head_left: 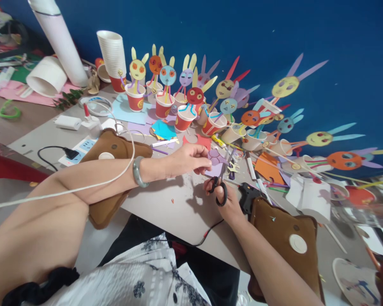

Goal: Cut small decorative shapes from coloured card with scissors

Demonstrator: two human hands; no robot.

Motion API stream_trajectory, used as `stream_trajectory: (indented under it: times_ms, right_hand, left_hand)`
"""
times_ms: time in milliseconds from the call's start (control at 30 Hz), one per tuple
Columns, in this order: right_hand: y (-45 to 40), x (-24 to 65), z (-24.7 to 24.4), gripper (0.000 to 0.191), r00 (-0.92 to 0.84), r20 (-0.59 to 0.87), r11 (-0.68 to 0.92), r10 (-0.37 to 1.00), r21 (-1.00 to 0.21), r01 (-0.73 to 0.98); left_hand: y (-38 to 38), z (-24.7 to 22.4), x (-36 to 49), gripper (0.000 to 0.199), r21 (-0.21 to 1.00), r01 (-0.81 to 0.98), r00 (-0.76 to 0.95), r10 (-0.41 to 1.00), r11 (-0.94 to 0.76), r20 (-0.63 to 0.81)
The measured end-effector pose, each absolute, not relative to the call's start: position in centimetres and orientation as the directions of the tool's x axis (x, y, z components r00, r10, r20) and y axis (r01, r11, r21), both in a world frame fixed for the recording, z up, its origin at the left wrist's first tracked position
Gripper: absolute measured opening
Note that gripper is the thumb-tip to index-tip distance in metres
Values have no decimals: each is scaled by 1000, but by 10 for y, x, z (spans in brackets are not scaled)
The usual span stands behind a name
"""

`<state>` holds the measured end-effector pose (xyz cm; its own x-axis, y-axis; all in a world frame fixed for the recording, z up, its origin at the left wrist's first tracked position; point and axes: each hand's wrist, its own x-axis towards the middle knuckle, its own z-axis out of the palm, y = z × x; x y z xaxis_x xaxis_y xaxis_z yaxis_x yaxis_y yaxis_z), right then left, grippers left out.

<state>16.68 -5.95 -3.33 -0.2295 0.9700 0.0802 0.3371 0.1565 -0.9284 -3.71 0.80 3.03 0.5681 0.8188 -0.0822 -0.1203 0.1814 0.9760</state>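
My left hand (191,159) pinches a piece of purple paper (215,159) with curved lines drawn on it, held above the table. My right hand (225,199) has its fingers through the black handles of a pair of scissors (221,191). The blades point up and away, touching or close beside the paper's right side; whether they are cutting, I cannot tell. A black glue gun (248,196) lies just right of my right hand. Red paper scraps (199,140) and blue paper pieces (163,129) are beyond my left hand.
Rows of paper cups with rabbit-eared paper faces (196,96) stand along the blue wall. Brown cushions (284,238) lie under my forearms. A white cable (132,148) crosses over my left arm. A power strip (79,148) and stacked cups (111,51) are at left.
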Motion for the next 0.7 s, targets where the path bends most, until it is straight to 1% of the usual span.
stream_trajectory:
  times_ms: [167, 533, 700]
  right_hand:
    - [-59, 167, -33, 59, -230, 93, 169, 969, -927, 336]
    - [-61, 165, -25, 57, -243, 142, 217, 959, -923, 317]
    - [-61, 166, -23, 60, -263, 158, 246, 952, -904, 349]
  left_hand:
    - [9, 30, -37, 17, 967, -168, 553, 831, 191, -68]
    - [15, 29, -37, 18, 962, -228, 506, 862, 150, -14]
    - [16, 26, -37, 18, 958, -250, 491, 871, 143, -2]
